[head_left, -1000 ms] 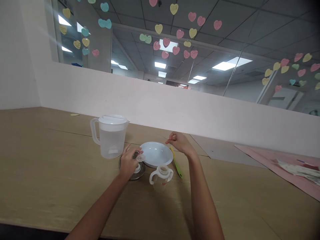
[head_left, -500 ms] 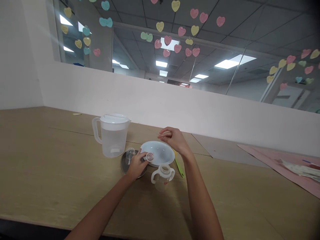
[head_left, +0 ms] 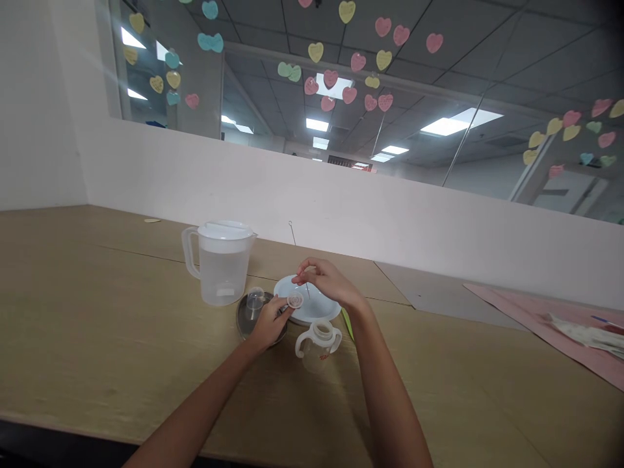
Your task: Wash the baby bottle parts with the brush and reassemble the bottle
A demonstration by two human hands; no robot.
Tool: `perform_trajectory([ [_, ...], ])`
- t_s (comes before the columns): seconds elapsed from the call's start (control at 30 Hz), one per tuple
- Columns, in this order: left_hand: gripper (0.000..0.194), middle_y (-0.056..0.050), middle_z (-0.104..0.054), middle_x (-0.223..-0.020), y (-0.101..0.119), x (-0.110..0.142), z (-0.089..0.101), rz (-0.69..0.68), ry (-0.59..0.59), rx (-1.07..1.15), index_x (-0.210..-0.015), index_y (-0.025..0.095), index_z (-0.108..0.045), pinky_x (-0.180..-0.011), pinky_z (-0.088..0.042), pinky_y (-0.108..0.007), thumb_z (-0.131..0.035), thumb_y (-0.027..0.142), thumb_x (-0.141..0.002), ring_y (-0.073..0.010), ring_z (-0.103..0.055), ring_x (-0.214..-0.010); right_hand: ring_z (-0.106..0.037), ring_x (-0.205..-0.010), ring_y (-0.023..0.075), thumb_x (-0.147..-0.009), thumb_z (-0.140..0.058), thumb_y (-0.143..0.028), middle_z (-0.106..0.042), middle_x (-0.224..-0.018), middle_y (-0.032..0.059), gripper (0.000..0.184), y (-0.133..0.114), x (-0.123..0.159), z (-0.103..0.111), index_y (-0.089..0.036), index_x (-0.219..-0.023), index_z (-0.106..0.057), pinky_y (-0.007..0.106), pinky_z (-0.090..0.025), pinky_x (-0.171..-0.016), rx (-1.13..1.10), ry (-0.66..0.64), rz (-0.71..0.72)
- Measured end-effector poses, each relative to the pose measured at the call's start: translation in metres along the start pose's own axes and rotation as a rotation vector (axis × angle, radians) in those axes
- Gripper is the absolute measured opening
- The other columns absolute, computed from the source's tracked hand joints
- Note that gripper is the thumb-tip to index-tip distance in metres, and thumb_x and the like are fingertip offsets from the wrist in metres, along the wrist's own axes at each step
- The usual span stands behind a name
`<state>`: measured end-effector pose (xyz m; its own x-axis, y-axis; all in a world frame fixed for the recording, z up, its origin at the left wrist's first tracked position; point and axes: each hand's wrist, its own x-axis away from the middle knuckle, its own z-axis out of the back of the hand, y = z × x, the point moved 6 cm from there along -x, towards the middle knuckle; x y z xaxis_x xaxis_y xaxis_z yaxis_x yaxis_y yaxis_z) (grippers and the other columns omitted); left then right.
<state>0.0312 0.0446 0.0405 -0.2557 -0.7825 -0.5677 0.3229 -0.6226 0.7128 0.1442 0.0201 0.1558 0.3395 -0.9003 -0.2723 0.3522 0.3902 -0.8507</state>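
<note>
My left hand (head_left: 268, 323) grips a small clear round bottle part (head_left: 295, 299) over the near left rim of a white bowl (head_left: 332, 311). Above the bowl, my right hand (head_left: 324, 279) pinches a thin wire with a looped end (head_left: 291, 229). The loop points up and away, and the lower end hangs down over the bowl. An uncapped clear baby bottle with two white handles (head_left: 318, 348) stands just in front of the bowl. A dark round metal dish (head_left: 242, 320) lies partly under my left hand, with a clear dome-shaped cap (head_left: 255, 299) on it.
A lidded clear pitcher (head_left: 223, 270) holding water stands behind the dish on the left. A green-handled utensil (head_left: 348, 324) lies beside the bowl, partly hidden by my right forearm. Pink sheeting (head_left: 511, 309) with a white cloth (head_left: 582, 331) covers the far right. A white wall borders the table behind.
My right hand has moved left and slightly down over the bowl. The looped wire now shows clearly in its fingers. My left hand keeps the round part in nearly the same place.
</note>
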Motion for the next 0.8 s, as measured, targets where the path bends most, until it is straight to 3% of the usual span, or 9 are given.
perform_trajectory([
  [0.1, 0.032, -0.002, -0.07, -0.092, 0.0, 0.0, 0.0, -0.011, 0.013, 0.008, -0.092, 0.023, -0.068, -0.091, -0.042, -0.032, -0.043, 0.042, -0.084, -0.0178, -0.062, -0.088, -0.061, -0.075, 0.0121, -0.074, -0.052, -0.019, -0.067, -0.08, 0.0033, 0.005, 0.0, -0.001, -0.005, -0.016, -0.074, -0.056, 0.024, -0.045, -0.07, 0.017, -0.037, 0.024],
  [0.33, 0.033, -0.003, -0.069, -0.094, 0.0, 0.0, 0.002, -0.008, 0.043, 0.01, -0.089, 0.022, -0.067, -0.089, -0.043, -0.031, -0.041, 0.04, -0.085, -0.0175, -0.06, -0.091, -0.06, -0.065, 0.011, -0.07, -0.058, -0.021, -0.063, -0.077, 0.0024, 0.009, 0.01, -0.011, 0.002, -0.015, -0.076, -0.061, 0.025, -0.047, -0.069, -0.085, 0.11, 0.04],
  [0.6, 0.031, -0.003, -0.068, -0.095, -0.008, 0.0, 0.003, -0.014, 0.092, 0.005, -0.093, 0.02, -0.067, -0.083, -0.045, -0.028, -0.043, 0.038, -0.084, -0.0175, -0.06, -0.089, -0.061, -0.072, 0.0132, -0.064, -0.062, -0.019, -0.066, -0.073, 0.0031, 0.008, 0.012, -0.012, -0.002, -0.014, -0.07, -0.064, 0.026, -0.046, -0.071, -0.028, 0.018, 0.03],
  [0.8, 0.03, -0.003, -0.068, -0.099, -0.01, 0.0, 0.004, 0.008, 0.107, 0.007, -0.096, 0.022, -0.067, -0.085, -0.045, -0.029, -0.044, 0.036, -0.084, -0.0179, -0.059, -0.091, -0.062, -0.073, 0.0133, -0.067, -0.059, -0.017, -0.068, -0.074, 0.0034, 0.007, 0.01, -0.01, 0.002, -0.015, -0.07, -0.065, 0.026, -0.046, -0.071, 0.081, 0.051, 0.049],
])
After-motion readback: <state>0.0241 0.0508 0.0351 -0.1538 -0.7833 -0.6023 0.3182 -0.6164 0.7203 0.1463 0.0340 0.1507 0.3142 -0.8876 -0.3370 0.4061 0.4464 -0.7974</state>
